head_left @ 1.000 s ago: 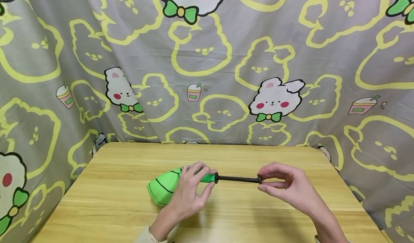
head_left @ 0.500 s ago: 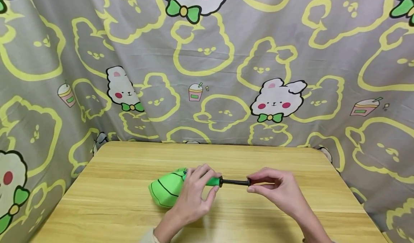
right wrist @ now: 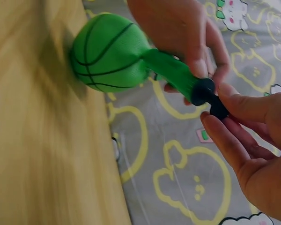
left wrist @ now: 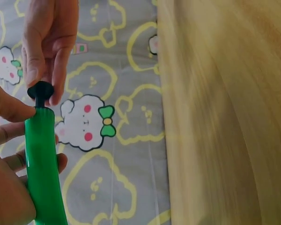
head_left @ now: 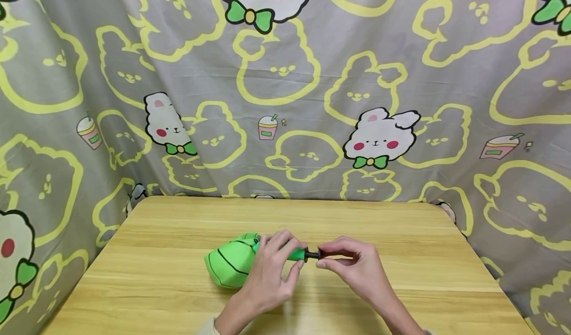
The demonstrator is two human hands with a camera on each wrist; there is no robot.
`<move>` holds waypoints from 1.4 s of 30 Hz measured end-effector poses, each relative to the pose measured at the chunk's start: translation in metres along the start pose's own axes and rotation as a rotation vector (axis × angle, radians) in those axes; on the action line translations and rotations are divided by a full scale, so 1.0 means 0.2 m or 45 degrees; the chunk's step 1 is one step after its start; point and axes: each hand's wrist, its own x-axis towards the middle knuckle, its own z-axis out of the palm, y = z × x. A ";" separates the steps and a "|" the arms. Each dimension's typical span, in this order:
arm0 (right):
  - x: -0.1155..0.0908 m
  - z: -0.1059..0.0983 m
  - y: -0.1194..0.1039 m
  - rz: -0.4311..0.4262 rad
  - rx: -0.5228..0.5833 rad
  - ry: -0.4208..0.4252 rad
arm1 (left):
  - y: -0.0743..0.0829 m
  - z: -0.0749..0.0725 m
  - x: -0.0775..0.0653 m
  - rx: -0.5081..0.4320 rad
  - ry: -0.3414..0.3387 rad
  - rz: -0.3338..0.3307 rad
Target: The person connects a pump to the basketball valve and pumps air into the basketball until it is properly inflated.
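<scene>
A green ball with black lines [right wrist: 110,54], partly slack with angular sides, sits at the end of a small green hand pump [left wrist: 41,159]. My left hand [head_left: 272,270] grips the pump's green barrel, thumb and fingers curled round it. With thumb and fingertips my right hand [head_left: 357,265] pinches the black handle [right wrist: 218,110] at the end of the plunger. Only a short length of black rod shows between handle and barrel. In the head view the left hand hides most of the barrel and where it joins the ball.
Pump and ball are over a wooden table [head_left: 156,226] with light grain. A grey curtain [head_left: 214,77] with yellow outlines and white cartoon animals hangs behind the table and at both sides.
My right hand has moved left, pushing the plunger from far out to nearly all the way into the barrel. The left hand keeps its grip, shifted slightly right and down.
</scene>
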 end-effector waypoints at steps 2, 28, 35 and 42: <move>0.00 0.01 0.01 0.015 0.001 0.002 | 0.00 0.00 0.00 0.001 -0.001 -0.001; 0.01 -0.10 -0.05 -0.099 -0.016 -0.136 | -0.05 -0.04 0.01 -0.081 -0.028 -0.096; 0.01 -0.21 -0.08 -0.028 0.021 -0.131 | -0.06 -0.05 0.02 -0.117 -0.016 -0.134; 0.01 -0.30 -0.11 -0.048 -0.036 -0.143 | -0.07 -0.06 0.02 -0.094 0.004 -0.138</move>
